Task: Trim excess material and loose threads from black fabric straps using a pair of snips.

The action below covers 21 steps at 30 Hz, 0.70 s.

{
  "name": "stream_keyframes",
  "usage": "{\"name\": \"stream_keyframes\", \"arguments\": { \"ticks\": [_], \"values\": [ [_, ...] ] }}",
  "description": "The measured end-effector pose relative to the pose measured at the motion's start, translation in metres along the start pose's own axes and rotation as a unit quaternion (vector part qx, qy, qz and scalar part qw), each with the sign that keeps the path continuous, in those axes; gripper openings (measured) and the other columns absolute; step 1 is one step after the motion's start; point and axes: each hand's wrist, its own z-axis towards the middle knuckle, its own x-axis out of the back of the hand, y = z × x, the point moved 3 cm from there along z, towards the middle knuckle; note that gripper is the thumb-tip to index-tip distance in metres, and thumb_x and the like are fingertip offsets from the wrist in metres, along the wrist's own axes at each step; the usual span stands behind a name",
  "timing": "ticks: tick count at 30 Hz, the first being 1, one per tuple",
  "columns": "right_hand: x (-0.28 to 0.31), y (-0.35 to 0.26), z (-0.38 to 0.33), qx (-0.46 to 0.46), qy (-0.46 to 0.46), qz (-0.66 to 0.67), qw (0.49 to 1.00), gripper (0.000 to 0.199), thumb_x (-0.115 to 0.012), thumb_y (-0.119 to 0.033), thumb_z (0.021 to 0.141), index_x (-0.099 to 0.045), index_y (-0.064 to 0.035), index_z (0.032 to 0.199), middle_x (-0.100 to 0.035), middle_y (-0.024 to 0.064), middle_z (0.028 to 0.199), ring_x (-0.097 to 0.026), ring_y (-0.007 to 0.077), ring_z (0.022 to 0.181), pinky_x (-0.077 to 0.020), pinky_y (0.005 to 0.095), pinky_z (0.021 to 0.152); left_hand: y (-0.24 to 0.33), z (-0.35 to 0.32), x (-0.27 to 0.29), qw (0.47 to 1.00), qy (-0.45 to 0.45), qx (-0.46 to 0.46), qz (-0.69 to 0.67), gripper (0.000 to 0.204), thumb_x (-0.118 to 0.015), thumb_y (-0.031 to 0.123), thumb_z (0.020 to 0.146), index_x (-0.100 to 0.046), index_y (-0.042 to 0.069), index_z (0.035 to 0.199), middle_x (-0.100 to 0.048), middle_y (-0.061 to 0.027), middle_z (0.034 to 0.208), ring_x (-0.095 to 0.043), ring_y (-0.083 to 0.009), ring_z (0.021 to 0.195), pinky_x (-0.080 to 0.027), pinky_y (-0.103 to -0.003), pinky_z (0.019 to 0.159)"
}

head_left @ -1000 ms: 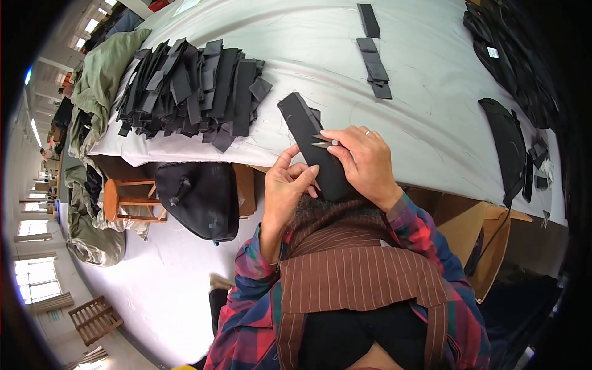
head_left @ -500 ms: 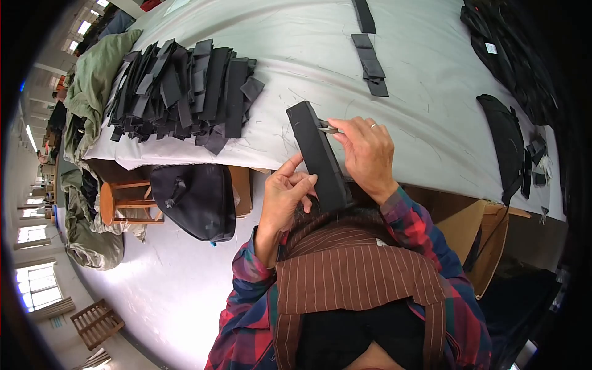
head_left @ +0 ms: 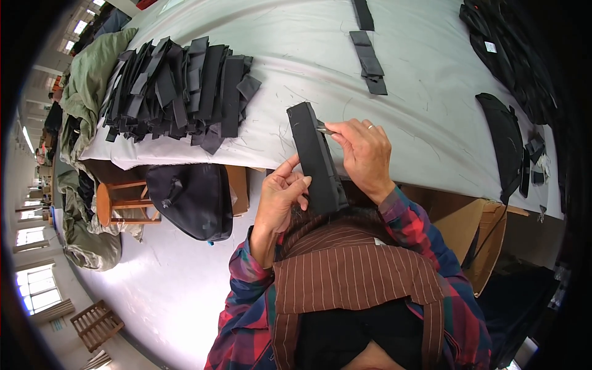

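My left hand (head_left: pixel 279 194) grips the lower left edge of a long black fabric strip (head_left: pixel 313 154), the thumb on top and the fingers partly underneath. The strip slants upright over the table's front edge, its lower end close to my apron. At its upper right edge, my right hand (head_left: pixel 365 151) pinches a small metal pair of thread snips (head_left: pixel 324 129). Their tips touch or lie very close to the strip's edge; most of the tool is hidden in my fingers.
A heap of black strips (head_left: pixel 179 89) lies on the white-covered table (head_left: pixel 290 68) at left. More strips (head_left: pixel 368 61) lie farther back. Black bags (head_left: pixel 502 145) are at the right. Below stand a wooden stool (head_left: pixel 105 203), a black bag (head_left: pixel 191 200) and a cardboard box (head_left: pixel 484 240).
The view has shifted slightly. Both hands stay on the strip in nearly the same pose, and the snips remain by its upper right edge.
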Motion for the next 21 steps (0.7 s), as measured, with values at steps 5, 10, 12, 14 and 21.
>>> {"name": "stream_keyframes", "arguments": {
  "ticks": [5, 10, 12, 14, 21],
  "values": [
    [0.000, 0.002, 0.000, -0.001, -0.009, -0.011, 1.000, 0.012, -0.063, -0.011, 0.082, -0.067, -0.0131, 0.093, -0.062, -0.0007, 0.076, -0.054, 0.0214, 0.067, -0.0365, 0.0333, 0.061, -0.002, 0.000, 0.002, 1.000, -0.001, 0.019, 0.002, 0.053, -0.059, -0.003, 0.085, -0.040, -0.004, 0.134, -0.053, 0.0013, 0.071, -0.052, -0.0049, 0.056, -0.050, -0.019, 0.047],
    [0.001, 0.006, 0.001, -0.065, 0.029, 0.113, 0.991, 0.010, -0.063, -0.013, 0.082, -0.065, -0.0139, 0.092, -0.060, 0.0017, 0.078, -0.056, 0.0230, 0.067, -0.0412, 0.0349, 0.062, -0.001, -0.001, -0.001, 1.000, 0.015, 0.010, 0.022, 0.053, -0.058, -0.003, 0.085, -0.040, -0.004, 0.135, -0.051, 0.0018, 0.070, -0.052, -0.0046, 0.056, -0.051, -0.019, 0.049],
    [0.005, -0.005, 0.003, -0.049, 0.008, 0.110, 0.993, 0.011, -0.063, -0.014, 0.082, -0.065, -0.0135, 0.093, -0.059, 0.0022, 0.080, -0.056, 0.0238, 0.068, -0.0421, 0.0353, 0.062, -0.003, -0.001, -0.002, 0.999, 0.030, -0.004, 0.039, 0.053, -0.058, -0.003, 0.085, -0.040, -0.005, 0.135, -0.051, 0.0017, 0.070, -0.052, -0.0045, 0.056, -0.051, -0.019, 0.048],
    [0.003, -0.009, 0.004, -0.033, -0.011, 0.105, 0.994, 0.012, -0.063, -0.014, 0.082, -0.065, -0.0131, 0.094, -0.058, 0.0028, 0.082, -0.057, 0.0246, 0.068, -0.0431, 0.0358, 0.063, -0.005, 0.001, -0.003, 0.992, 0.023, -0.045, 0.114, 0.054, -0.058, -0.002, 0.085, -0.039, -0.007, 0.135, -0.052, 0.0018, 0.071, -0.048, -0.0033, 0.055, -0.047, -0.018, 0.046],
    [-0.007, -0.008, 0.004, 0.020, -0.053, 0.051, 0.997, 0.012, -0.063, -0.012, 0.081, -0.066, -0.0119, 0.093, -0.057, 0.0045, 0.078, -0.056, 0.0256, 0.068, -0.0413, 0.0359, 0.060, -0.008, -0.002, -0.001, 0.987, 0.012, -0.056, 0.151, 0.053, -0.058, -0.003, 0.084, -0.043, -0.004, 0.134, -0.051, 0.0026, 0.071, -0.045, -0.0028, 0.052, -0.042, -0.018, 0.044]
  ]
}}
